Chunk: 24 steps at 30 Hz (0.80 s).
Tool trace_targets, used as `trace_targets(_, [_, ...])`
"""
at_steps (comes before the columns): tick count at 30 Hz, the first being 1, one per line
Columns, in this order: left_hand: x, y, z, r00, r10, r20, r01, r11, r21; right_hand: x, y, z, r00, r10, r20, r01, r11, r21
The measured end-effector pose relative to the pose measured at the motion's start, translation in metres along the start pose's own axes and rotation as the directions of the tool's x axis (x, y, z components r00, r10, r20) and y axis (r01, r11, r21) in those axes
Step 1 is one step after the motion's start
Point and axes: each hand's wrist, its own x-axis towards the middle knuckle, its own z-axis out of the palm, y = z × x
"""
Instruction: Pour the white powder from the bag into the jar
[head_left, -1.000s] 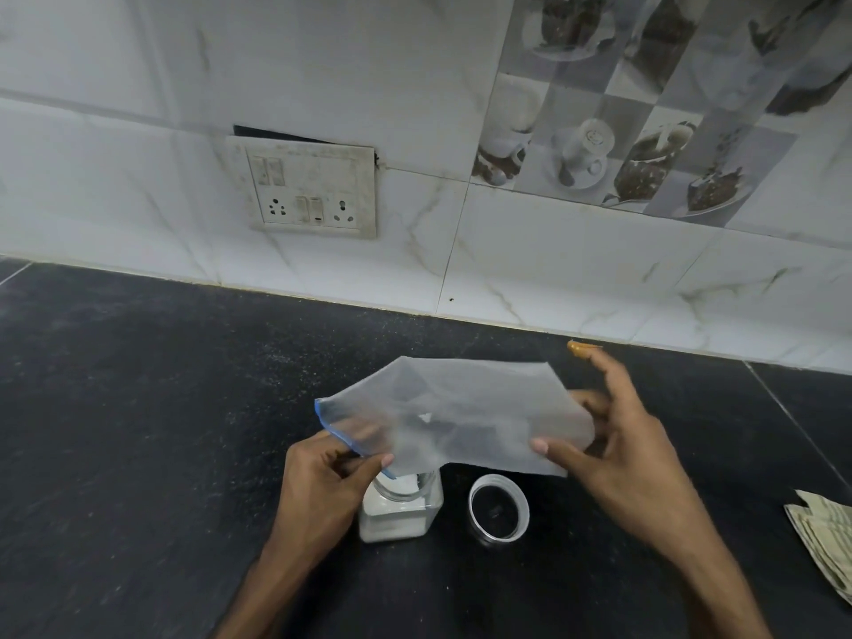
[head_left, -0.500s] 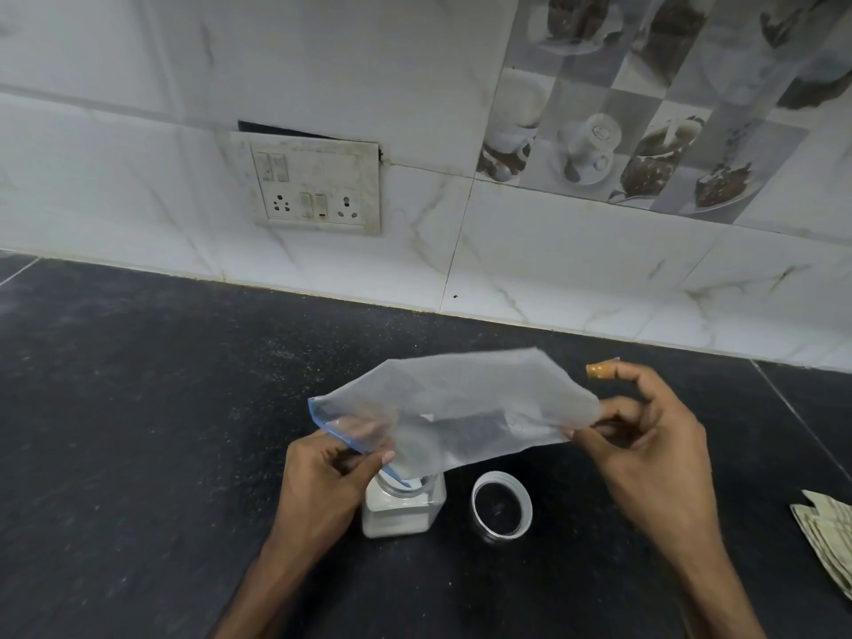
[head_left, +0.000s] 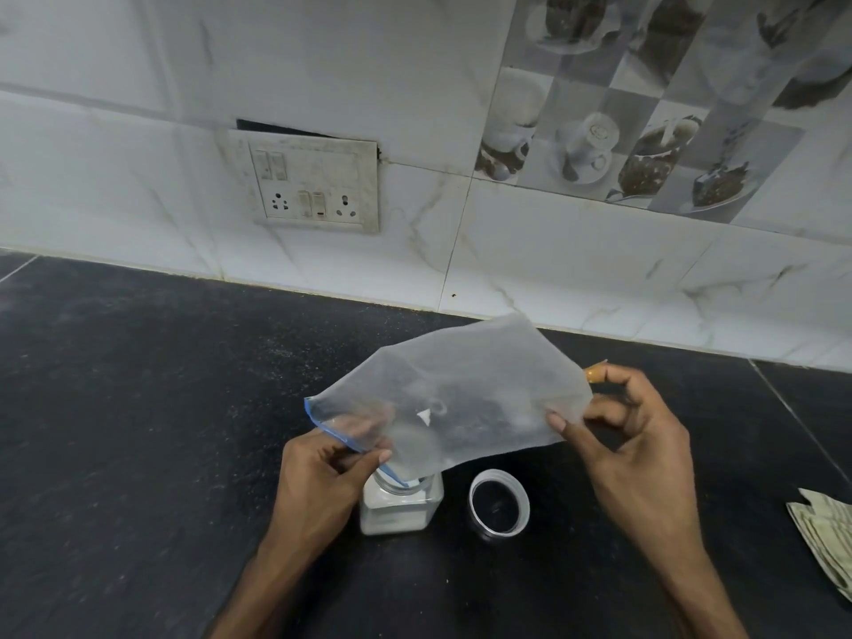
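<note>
A clear plastic bag (head_left: 465,398) with a blue zip edge hangs tilted over a small square glass jar (head_left: 400,507) on the black counter. The bag's blue mouth dips into the jar's opening. White powder fills the lower part of the jar; the bag looks nearly flat, dusted white inside. My left hand (head_left: 322,472) pinches the bag's mouth end just left of the jar. My right hand (head_left: 631,435) grips the raised bottom corner of the bag with thumb and fingers.
The jar's round lid (head_left: 499,504) lies upside down just right of the jar. Folded paper (head_left: 825,537) lies at the counter's right edge. A switch and socket plate (head_left: 313,182) sits on the tiled wall behind the dark counter (head_left: 138,408).
My right hand has taken hold of the bag's bottom corner and lifted it, so the bag tilts more steeply toward the jar. My left hand stays put at the bag's mouth.
</note>
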Motion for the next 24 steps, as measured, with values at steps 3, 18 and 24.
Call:
trace_targets(3, [-0.001,0.000,0.000,1.000,-0.006,0.005,0.007,1.000,-0.017,-0.003,-0.001,0.001,0.999,-0.016,-0.046,0.016,1.000,0.007])
trace_targets(18, [-0.004,0.000,0.000,0.998,-0.060,-0.024,0.059,0.998,-0.018,-0.009,-0.009,0.015,0.982,-0.131,-0.134,0.140,0.988,0.067])
trace_targets(24, [-0.005,0.004,0.001,0.999,-0.051,-0.010,0.051,0.999,0.006,-0.009,-0.010,0.013,0.980,-0.143,-0.137,0.151,0.988,0.043])
